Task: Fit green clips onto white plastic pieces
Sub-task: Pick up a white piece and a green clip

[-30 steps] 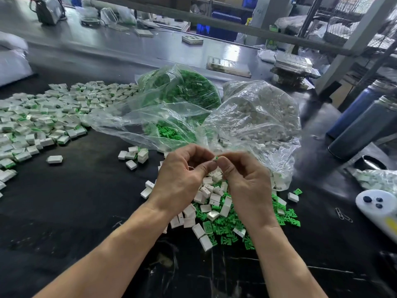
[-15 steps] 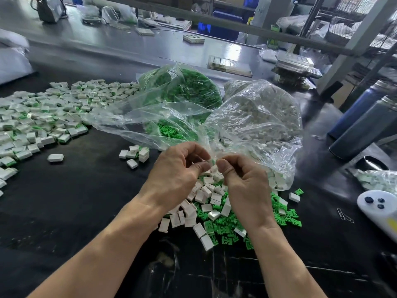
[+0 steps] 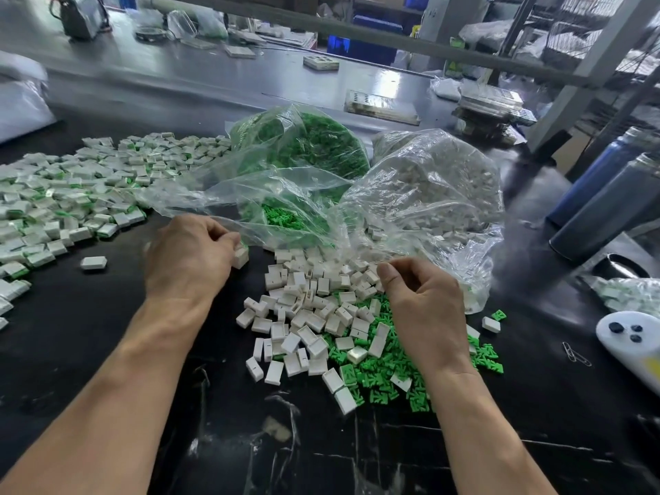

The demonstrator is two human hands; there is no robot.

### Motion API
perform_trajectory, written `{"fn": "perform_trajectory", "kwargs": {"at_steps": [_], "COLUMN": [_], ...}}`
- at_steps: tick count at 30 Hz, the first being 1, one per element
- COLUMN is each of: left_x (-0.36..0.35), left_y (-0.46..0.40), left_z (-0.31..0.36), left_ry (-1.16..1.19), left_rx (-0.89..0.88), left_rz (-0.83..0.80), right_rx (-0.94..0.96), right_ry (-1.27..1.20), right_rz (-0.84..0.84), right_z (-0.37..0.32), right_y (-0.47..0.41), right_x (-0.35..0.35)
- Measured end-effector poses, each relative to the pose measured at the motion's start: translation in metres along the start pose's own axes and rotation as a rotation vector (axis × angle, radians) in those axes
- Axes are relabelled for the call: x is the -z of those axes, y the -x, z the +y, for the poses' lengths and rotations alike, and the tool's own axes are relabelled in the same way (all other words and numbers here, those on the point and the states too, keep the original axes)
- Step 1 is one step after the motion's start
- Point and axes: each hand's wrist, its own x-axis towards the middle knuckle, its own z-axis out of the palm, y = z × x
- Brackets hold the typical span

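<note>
Head view: the left hand (image 3: 189, 259) grips one white piece (image 3: 240, 257) between thumb and fingertips, just left of the loose pile of white pieces (image 3: 307, 309) on the counter (image 3: 89, 351). The right hand (image 3: 421, 301) hovers over the pile's right edge, fingers curled; whether it pinches anything cannot be told. The green clips (image 3: 378, 380) lie directly below and beside the right hand, making it the nearer hand for the next pick, judging by position. Assembled pieces (image 3: 71, 194) lie far left of the pile
</note>
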Motion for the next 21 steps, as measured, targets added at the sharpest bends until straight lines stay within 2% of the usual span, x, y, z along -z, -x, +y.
{"fn": "perform_trajectory", "kwargs": {"at_steps": [11, 18, 21], "left_x": [-0.007, -0.005, -0.011], "left_y": [0.001, 0.007, 0.013], "left_z": [0.000, 0.007, 0.011], "left_ry": [-0.086, -0.119, -0.039], "left_rx": [0.009, -0.112, -0.202], "left_rz": [0.002, 0.086, 0.030], "right_rx": [-0.031, -0.075, -0.120], "right_ry": [0.107, 0.292, 0.385], "right_rz": [0.030, 0.019, -0.021], "right_z": [0.001, 0.006, 0.007], "right_y": [-0.002, -0.010, -0.012], "right_x": [0.005, 0.018, 0.023]}}
